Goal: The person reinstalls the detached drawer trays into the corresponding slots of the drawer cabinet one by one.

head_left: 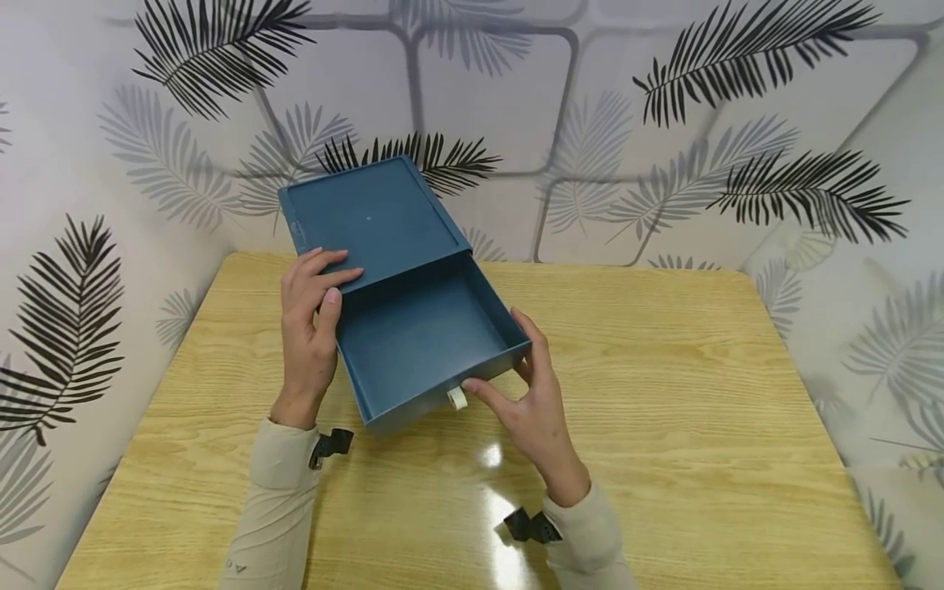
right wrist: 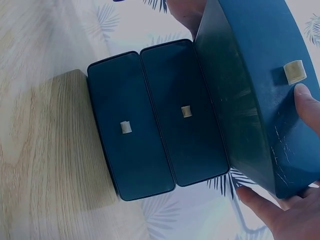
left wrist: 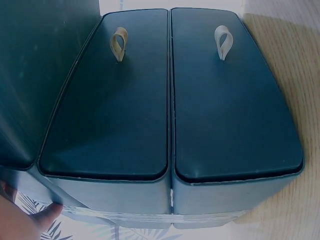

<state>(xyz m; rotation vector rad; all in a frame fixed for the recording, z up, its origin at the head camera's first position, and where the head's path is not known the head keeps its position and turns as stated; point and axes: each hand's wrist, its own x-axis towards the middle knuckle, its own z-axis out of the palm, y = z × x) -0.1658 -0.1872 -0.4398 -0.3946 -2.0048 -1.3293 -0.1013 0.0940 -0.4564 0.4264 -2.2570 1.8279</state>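
A dark blue drawer unit (head_left: 369,217) stands on the table with its top drawer (head_left: 435,395) pulled out toward me. Nothing lies inside that drawer. My left hand (head_left: 306,328) rests its extended fingers on the unit's top at the left edge, thumb against the side. With my right hand (head_left: 534,406) I hold the drawer's front right corner. Its thumb presses the front beside a pale pull tab (head_left: 457,398); the other fingers reach around the right side, partly hidden. Below, two pushed-in drawers, a middle one (right wrist: 186,145) and a bottom one (right wrist: 137,160), show in the wrist views.
The unit stands angled on a light wood table (head_left: 664,410), near its back edge. Behind the table rises a wall (head_left: 494,98) with a leaf pattern. Clear tape (left wrist: 145,217) runs along the unit's side.
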